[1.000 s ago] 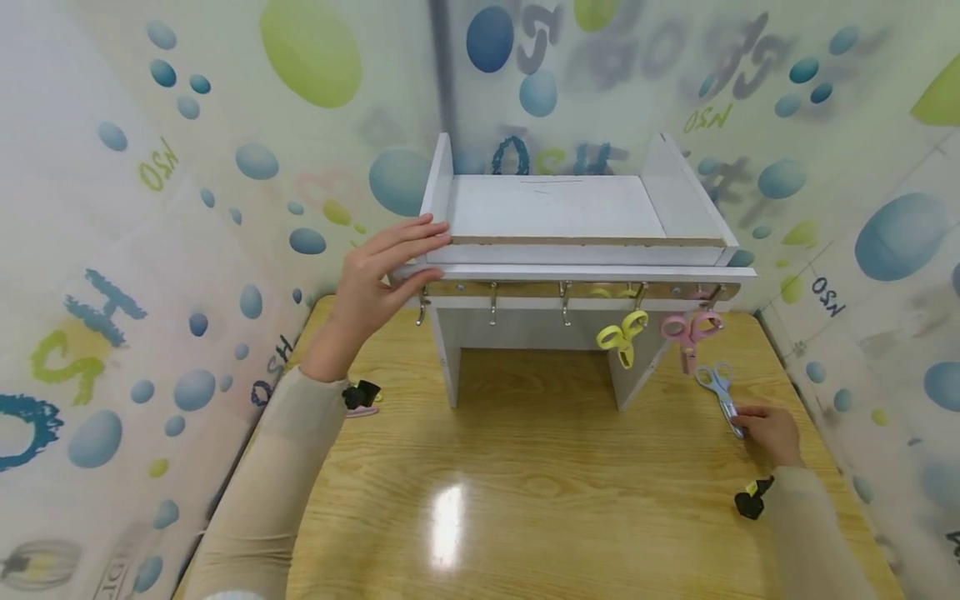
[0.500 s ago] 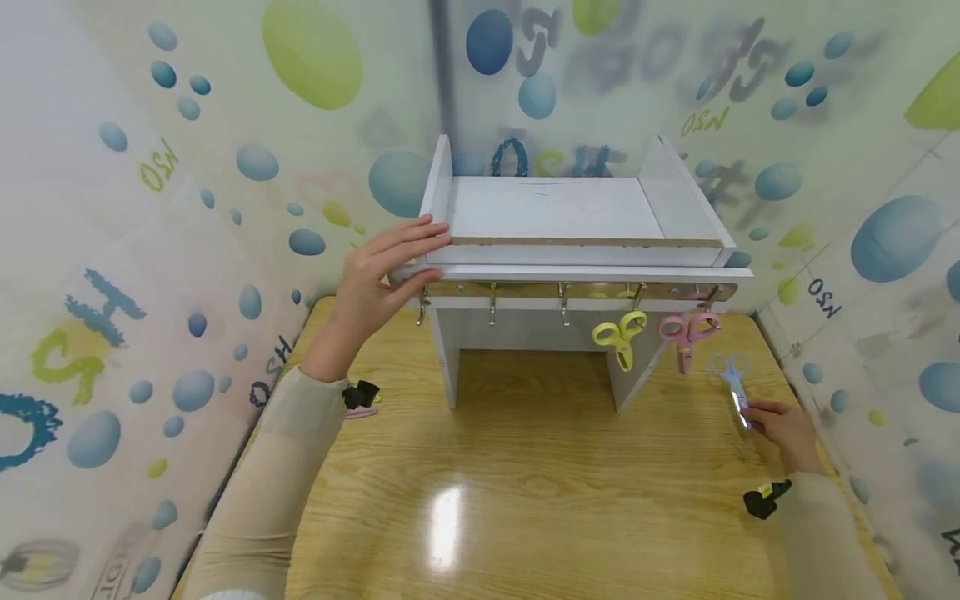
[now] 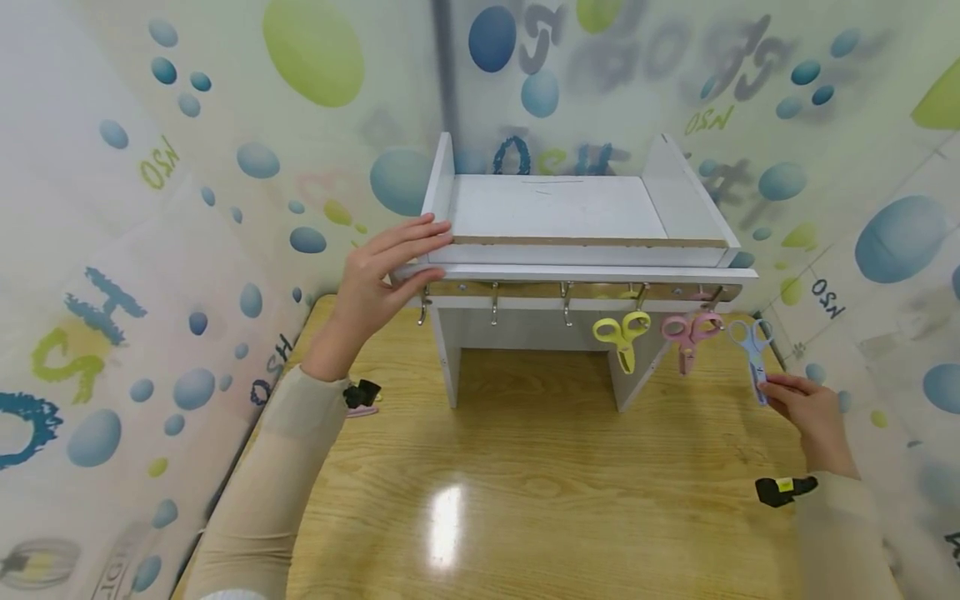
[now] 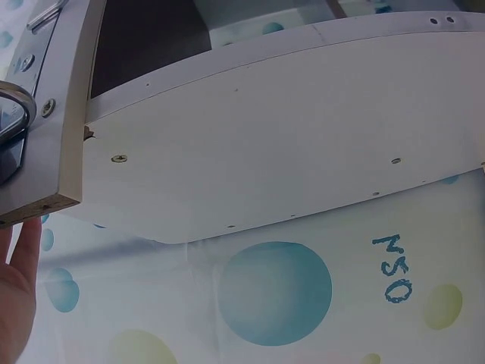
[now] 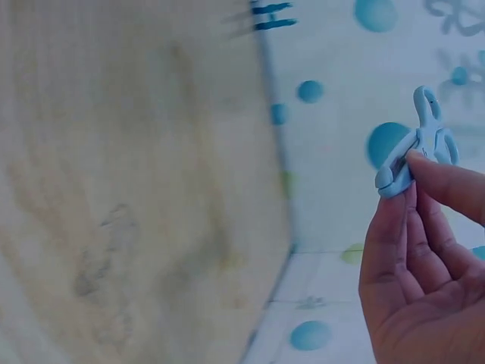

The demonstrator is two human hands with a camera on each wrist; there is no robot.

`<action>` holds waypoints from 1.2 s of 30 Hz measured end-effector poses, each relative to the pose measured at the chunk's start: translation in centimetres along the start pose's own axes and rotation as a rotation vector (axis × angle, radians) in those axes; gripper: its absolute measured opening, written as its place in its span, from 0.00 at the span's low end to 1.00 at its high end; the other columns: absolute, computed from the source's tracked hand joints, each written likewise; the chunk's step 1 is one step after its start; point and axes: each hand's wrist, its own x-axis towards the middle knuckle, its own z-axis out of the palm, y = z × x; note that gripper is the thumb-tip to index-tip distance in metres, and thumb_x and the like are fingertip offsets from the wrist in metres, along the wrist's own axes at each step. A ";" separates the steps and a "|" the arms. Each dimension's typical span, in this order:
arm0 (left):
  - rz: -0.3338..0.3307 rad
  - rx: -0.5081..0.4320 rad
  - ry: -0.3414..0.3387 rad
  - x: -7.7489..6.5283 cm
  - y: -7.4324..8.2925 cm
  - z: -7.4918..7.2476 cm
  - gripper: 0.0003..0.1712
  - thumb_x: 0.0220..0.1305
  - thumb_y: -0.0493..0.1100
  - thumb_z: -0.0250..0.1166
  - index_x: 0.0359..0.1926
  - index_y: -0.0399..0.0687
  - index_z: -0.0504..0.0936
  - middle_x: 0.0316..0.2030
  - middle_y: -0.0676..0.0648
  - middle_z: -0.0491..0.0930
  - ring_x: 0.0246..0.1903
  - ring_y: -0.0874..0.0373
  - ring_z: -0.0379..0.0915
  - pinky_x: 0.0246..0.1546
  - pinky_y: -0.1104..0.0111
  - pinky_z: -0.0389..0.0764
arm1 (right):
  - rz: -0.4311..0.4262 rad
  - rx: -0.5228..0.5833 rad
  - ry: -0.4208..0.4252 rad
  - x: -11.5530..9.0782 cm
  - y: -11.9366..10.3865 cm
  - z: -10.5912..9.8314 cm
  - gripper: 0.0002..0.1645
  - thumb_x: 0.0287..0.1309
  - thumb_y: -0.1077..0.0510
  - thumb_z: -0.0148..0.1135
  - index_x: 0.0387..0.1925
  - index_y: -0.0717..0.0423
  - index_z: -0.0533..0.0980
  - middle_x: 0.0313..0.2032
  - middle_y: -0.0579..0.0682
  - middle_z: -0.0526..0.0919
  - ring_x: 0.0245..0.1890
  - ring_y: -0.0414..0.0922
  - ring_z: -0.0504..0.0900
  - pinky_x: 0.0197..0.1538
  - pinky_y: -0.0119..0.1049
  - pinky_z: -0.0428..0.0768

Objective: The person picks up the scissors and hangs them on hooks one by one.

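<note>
My right hand (image 3: 813, 417) pinches light blue scissors (image 3: 755, 354) by the blade end, thumb against fingers, handle loops up. In the right wrist view the same scissors (image 5: 424, 144) stand in front of the patterned wall. They are to the right of the white shelf (image 3: 585, 272) and its metal hook rail. My left hand (image 3: 382, 271) rests on the shelf's left front corner, fingers nearly straight over the side panel, thumb at the ledge. Yellow scissors (image 3: 622, 337) and pink scissors (image 3: 688, 337) hang on the two rightmost hooks.
The shelf stands on a wooden table (image 3: 540, 492) with patterned walls (image 3: 225, 208) close around it. Several hooks (image 3: 494, 304) on the left stick out without scissors. A small pink thing (image 3: 362, 412) lies on the table behind the left wrist camera.
My right hand has lifted the light blue scissors off the table, up and to the right, turning them more upright. My left hand has stayed on the shelf corner.
</note>
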 end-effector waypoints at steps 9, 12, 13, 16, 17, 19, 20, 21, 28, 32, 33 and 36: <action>0.002 -0.010 0.001 0.0 0.0 0.0 0.27 0.52 0.29 0.74 0.55 0.40 0.85 0.56 0.39 0.83 0.64 0.45 0.74 0.69 0.63 0.73 | -0.052 0.045 0.081 -1.5 -3.2 0.8 0.11 0.58 0.63 0.70 0.29 0.41 0.85 0.26 0.31 0.86 0.25 0.29 0.84 0.30 0.19 0.82; 0.004 -0.010 0.001 0.0 0.0 0.0 0.27 0.52 0.29 0.74 0.55 0.40 0.84 0.56 0.39 0.83 0.64 0.44 0.74 0.69 0.63 0.73 | -0.071 0.070 0.094 -2.1 -4.0 1.1 0.11 0.57 0.64 0.71 0.30 0.43 0.85 0.26 0.32 0.86 0.25 0.30 0.85 0.30 0.19 0.82; 0.004 -0.009 0.001 0.0 0.0 0.0 0.27 0.52 0.29 0.75 0.55 0.40 0.85 0.56 0.39 0.83 0.64 0.44 0.74 0.69 0.63 0.73 | -0.080 0.089 0.095 -2.3 -4.3 1.2 0.11 0.57 0.65 0.71 0.31 0.43 0.85 0.26 0.33 0.87 0.25 0.30 0.85 0.30 0.19 0.83; 0.003 -0.008 0.004 0.0 0.0 0.0 0.27 0.52 0.29 0.75 0.55 0.40 0.85 0.56 0.39 0.83 0.64 0.43 0.74 0.69 0.64 0.73 | -0.115 0.119 0.091 -3.1 -5.2 1.4 0.10 0.56 0.66 0.71 0.33 0.46 0.85 0.28 0.34 0.87 0.26 0.30 0.85 0.31 0.19 0.83; 0.003 -0.009 0.005 0.0 -0.1 0.1 0.27 0.51 0.29 0.75 0.55 0.41 0.85 0.56 0.39 0.83 0.63 0.43 0.74 0.69 0.64 0.73 | -0.127 0.130 0.087 -3.4 -5.4 1.5 0.10 0.56 0.66 0.71 0.34 0.46 0.85 0.28 0.35 0.88 0.27 0.31 0.85 0.32 0.19 0.83; 0.001 -0.008 0.006 0.0 -0.1 0.1 0.27 0.51 0.29 0.75 0.55 0.41 0.85 0.56 0.39 0.83 0.64 0.44 0.74 0.69 0.64 0.73 | -0.146 0.149 0.085 -4.0 -6.0 1.7 0.10 0.56 0.66 0.71 0.36 0.48 0.85 0.30 0.35 0.88 0.28 0.31 0.85 0.33 0.19 0.83; 0.000 -0.007 0.006 0.0 -0.1 0.1 0.27 0.51 0.29 0.75 0.55 0.41 0.85 0.56 0.39 0.83 0.64 0.44 0.74 0.69 0.64 0.73 | -0.152 0.153 0.085 -4.3 -6.2 1.8 0.10 0.56 0.66 0.71 0.37 0.48 0.85 0.31 0.35 0.88 0.29 0.31 0.85 0.34 0.19 0.83; 0.000 -0.007 0.006 0.0 -0.1 0.1 0.27 0.51 0.29 0.75 0.55 0.41 0.85 0.56 0.39 0.83 0.64 0.44 0.74 0.69 0.64 0.73 | -0.157 0.161 0.086 -4.6 -6.4 1.8 0.10 0.56 0.66 0.71 0.38 0.49 0.85 0.31 0.35 0.88 0.29 0.31 0.85 0.34 0.19 0.84; -0.004 -0.007 0.003 0.0 -0.1 0.1 0.26 0.52 0.29 0.75 0.55 0.41 0.85 0.56 0.39 0.83 0.63 0.42 0.74 0.68 0.64 0.73 | -0.213 0.205 0.109 -6.3 -7.5 2.4 0.12 0.54 0.67 0.72 0.40 0.53 0.85 0.33 0.38 0.88 0.30 0.32 0.86 0.35 0.20 0.84; -0.013 -0.014 0.010 0.0 0.0 0.2 0.27 0.51 0.28 0.74 0.55 0.41 0.85 0.55 0.39 0.84 0.64 0.45 0.74 0.68 0.65 0.73 | -0.227 0.272 0.096 -7.3 -8.0 2.8 0.12 0.55 0.69 0.70 0.42 0.55 0.84 0.34 0.41 0.87 0.30 0.34 0.86 0.36 0.21 0.85; -0.015 -0.016 0.013 0.0 0.0 0.2 0.27 0.51 0.28 0.74 0.54 0.41 0.85 0.55 0.39 0.84 0.64 0.46 0.74 0.68 0.65 0.73 | -0.229 0.289 0.089 -7.6 -8.1 3.0 0.13 0.55 0.69 0.70 0.42 0.56 0.84 0.34 0.41 0.87 0.31 0.34 0.86 0.36 0.21 0.85; -0.019 -0.014 0.016 0.0 0.0 0.2 0.26 0.51 0.27 0.74 0.54 0.41 0.85 0.55 0.39 0.84 0.65 0.48 0.74 0.68 0.66 0.74 | -0.250 0.341 0.052 -8.3 -8.5 3.4 0.12 0.57 0.72 0.67 0.42 0.58 0.84 0.34 0.44 0.88 0.31 0.36 0.86 0.37 0.23 0.86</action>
